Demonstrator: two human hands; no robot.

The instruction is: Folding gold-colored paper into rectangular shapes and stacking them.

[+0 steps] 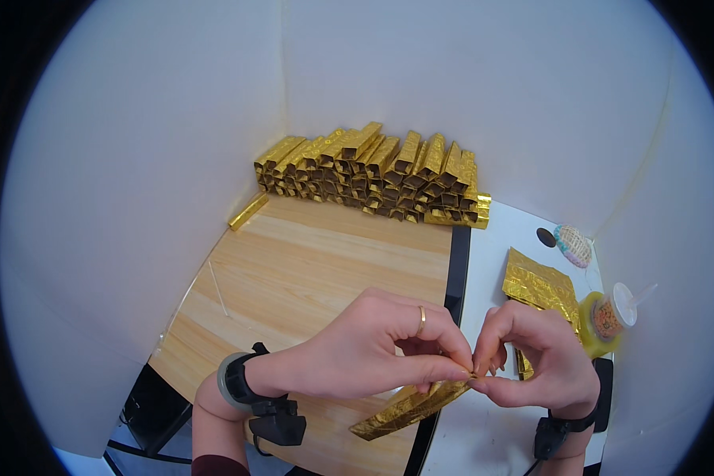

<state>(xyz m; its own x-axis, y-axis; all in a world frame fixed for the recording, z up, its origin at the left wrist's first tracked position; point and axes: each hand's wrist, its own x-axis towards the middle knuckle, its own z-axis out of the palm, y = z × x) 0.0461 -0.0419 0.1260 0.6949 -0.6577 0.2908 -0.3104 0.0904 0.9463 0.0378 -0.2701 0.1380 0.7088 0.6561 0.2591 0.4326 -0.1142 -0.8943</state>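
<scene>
Between both hands is a folded strip of gold foil paper [404, 414], long and narrow, slanting down to the left over the table's dark edge. My left hand [381, 341], with a ring on one finger, pinches its upper right end between thumb and fingertips. At that same end my right hand [535, 353] pinches too, its fingertips meeting the left ones. The exact fold under the fingertips is hidden. Past the right hand lies a stack of flat gold foil sheets [541, 282], partly covered by that hand.
Many open-ended gold foil bars [373, 170] are piled against the back wall on the wooden table [317, 254]. One lone bar [248, 213] lies left of the pile. A clear cup of small orange pieces [611, 313] and a woven shell-shaped item [573, 246] stand at right.
</scene>
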